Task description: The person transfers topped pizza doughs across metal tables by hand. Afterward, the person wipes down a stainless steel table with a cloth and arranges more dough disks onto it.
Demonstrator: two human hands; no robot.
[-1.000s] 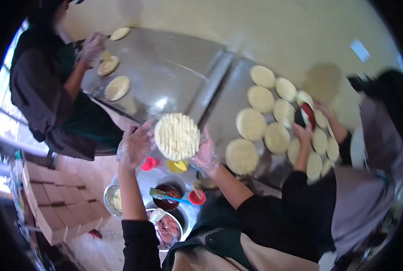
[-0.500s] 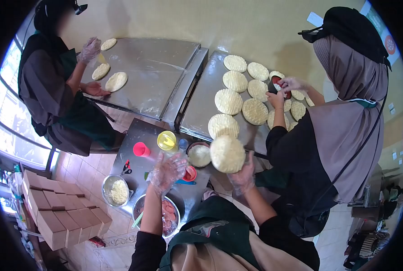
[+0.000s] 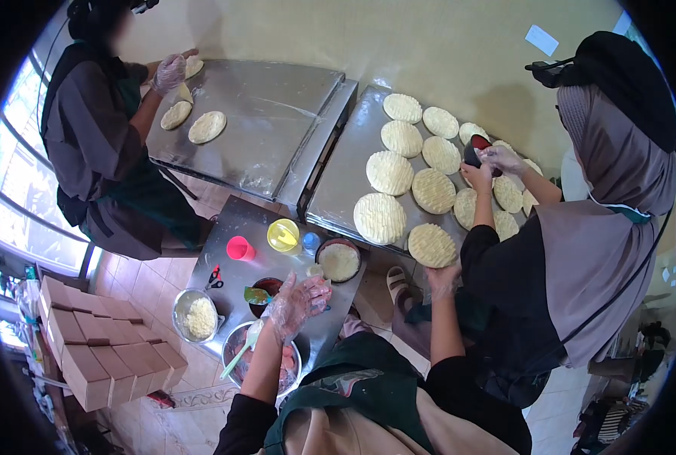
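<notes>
My right hand [image 3: 442, 280], in a clear plastic glove, supports a round, flat ridged dough piece [image 3: 432, 245] from below and at its near edge. The piece is at the near edge of the right-hand metal table, beside another large ridged round [image 3: 380, 218]. My left hand [image 3: 298, 305], also gloved, is open with its fingers spread and some pinkish residue on them. It hovers over the small table, near a dark bowl [image 3: 261, 294] with a green-and-yellow item, and above a metal bowl [image 3: 295, 362] of pinkish filling with a pale green-handled utensil.
Several dough rounds [image 3: 389, 173] cover the right-hand table [image 3: 338, 182]. A co-worker [image 3: 565, 243] there holds a dark, red-lined container [image 3: 474, 149]. Another person [image 3: 95, 144] works at the left table [image 3: 239, 121]. Cups, scissors [image 3: 214, 278], a white-filled bowl [image 3: 339, 260] and stacked boxes [image 3: 103, 341] are nearby.
My right hand has carried the dough round rightward, beside the other rounds. My left hand has shifted slightly right and toward me. The left person's hand has reached toward the far round.
</notes>
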